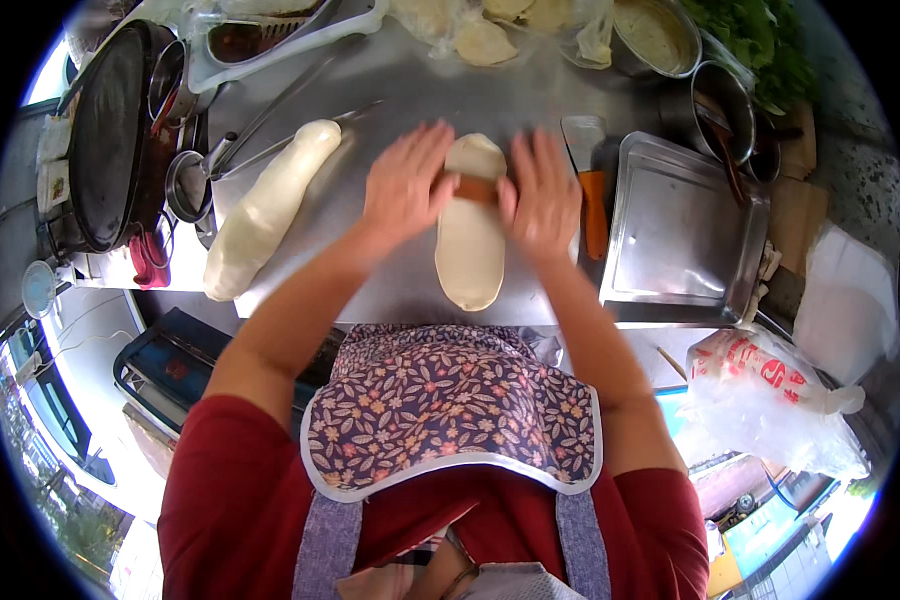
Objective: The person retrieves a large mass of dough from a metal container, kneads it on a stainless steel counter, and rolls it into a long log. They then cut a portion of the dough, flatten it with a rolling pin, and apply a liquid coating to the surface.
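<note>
A long, flattened oval of pale dough lies on the steel worktop in front of me. Across its upper half sits a short brown wooden rolling pin. My left hand presses over the pin's left end, and my right hand over its right end. Both palms face down with fingers stretched forward, hiding the ends of the pin. The hands look slightly blurred. Left of them rests a thick, glossy roll of dough, set at a slant.
A scraper with an orange handle lies right of my hand, beside a steel tray. A round black griddle and a small ladle stand left. Behind are a bowl, bagged dough rounds and leafy greens.
</note>
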A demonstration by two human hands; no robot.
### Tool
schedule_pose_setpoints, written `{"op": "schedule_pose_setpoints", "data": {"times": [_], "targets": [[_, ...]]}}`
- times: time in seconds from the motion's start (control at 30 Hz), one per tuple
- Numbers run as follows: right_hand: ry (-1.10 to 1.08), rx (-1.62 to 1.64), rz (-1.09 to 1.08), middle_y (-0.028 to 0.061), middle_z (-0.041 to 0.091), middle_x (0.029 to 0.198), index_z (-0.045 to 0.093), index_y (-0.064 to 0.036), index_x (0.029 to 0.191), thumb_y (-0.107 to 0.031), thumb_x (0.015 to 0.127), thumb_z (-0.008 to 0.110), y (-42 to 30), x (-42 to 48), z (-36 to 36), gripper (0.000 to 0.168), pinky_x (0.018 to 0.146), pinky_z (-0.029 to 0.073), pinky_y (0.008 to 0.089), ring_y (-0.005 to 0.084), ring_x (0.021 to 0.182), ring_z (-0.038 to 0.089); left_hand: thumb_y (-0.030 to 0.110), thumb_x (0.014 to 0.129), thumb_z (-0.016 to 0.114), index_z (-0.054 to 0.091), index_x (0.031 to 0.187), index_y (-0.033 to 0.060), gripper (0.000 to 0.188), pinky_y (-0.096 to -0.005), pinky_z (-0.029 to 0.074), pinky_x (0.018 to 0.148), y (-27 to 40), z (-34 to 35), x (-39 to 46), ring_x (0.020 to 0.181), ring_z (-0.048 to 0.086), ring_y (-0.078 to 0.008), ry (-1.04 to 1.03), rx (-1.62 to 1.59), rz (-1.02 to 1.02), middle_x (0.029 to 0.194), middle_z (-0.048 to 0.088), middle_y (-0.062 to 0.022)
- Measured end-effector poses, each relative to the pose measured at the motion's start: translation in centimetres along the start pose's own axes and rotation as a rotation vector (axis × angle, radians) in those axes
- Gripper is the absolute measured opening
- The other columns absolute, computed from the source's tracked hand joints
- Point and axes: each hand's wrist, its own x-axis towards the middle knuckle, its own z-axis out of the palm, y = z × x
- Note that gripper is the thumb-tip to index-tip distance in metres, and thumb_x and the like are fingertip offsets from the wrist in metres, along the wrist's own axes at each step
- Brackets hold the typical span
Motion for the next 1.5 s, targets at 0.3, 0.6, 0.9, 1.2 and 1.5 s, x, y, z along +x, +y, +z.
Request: {"op": "schedule_pose_setpoints", "data": {"times": [0.3,0.6,0.9,1.2,1.5], "targets": [[0.171,-0.098,-0.128,0.0148,0.061,0.142,0.061,-0.009,0.139,-0.041,0.095,0.063,5.3,12.3,3.4,0.054,0.093,0.047,0.049,0.0352,0.134,0.056,0.029,0.098,0.065,0.067,0.128,0.0094,0.036,-0.0391,0.057,0.088,-2.5,2.3,9.4,0.111,0.067,-0.03,-0.148,-0.094,0.013,0.127,0.07,-0.0093],[-0.038,-0.063,0.01,0.0135,0.068,0.124,0.057,-0.01,0.143,-0.039,0.096,0.064,2.2,7.4,1.2,0.056,0.086,0.05,0.0504,0.0346,0.114,0.064,0.031,0.099,0.061,0.067,0.128,0.013,0.035,-0.0406,0.057,0.086,-0.8,3.0,6.6,0.111,0.067,-0.0281,-0.015,-0.046,0.059,0.126,0.069,-0.0054],[0.128,-0.006,-0.093,0.0169,0.065,0.131,0.058,-0.008,0.139,-0.041,0.093,0.068,3.2,8.0,3.5,0.056,0.088,0.052,0.0479,0.0373,0.113,0.063,0.034,0.099,0.062,0.067,0.114,0.0125,0.027,-0.0439,0.057,0.086,-1.6,4.7,7.7,0.106,0.065,-0.027,0.13,0.046,0.127,0.117,0.07,-0.0059],[-0.259,-0.01,-0.216,0.0196,0.056,0.148,0.059,-0.009,0.136,-0.052,0.088,0.071,0.1,0.0,-2.0,0.066,0.103,0.045,0.0497,0.0357,0.134,0.056,0.036,0.097,0.064,0.06,0.124,0.0061,0.041,-0.0512,0.044,0.107,-0.8,-1.4,1.0,0.121,0.057,-0.0373,-0.18,-0.137,-0.039,0.134,0.061,-0.0142],[-0.207,0.09,-0.146,0.0214,0.057,0.145,0.058,-0.002,0.128,-0.03,0.08,0.078,-4.5,-12.3,-5.0,0.059,0.089,0.052,0.0414,0.0338,0.128,0.062,0.046,0.093,0.066,0.046,0.15,-0.0023,0.077,-0.0532,0.031,0.121,5.2,-7.1,-13.1,0.147,0.041,-0.0377,-0.375,-0.17,0.045,0.158,0.043,-0.021]]}}
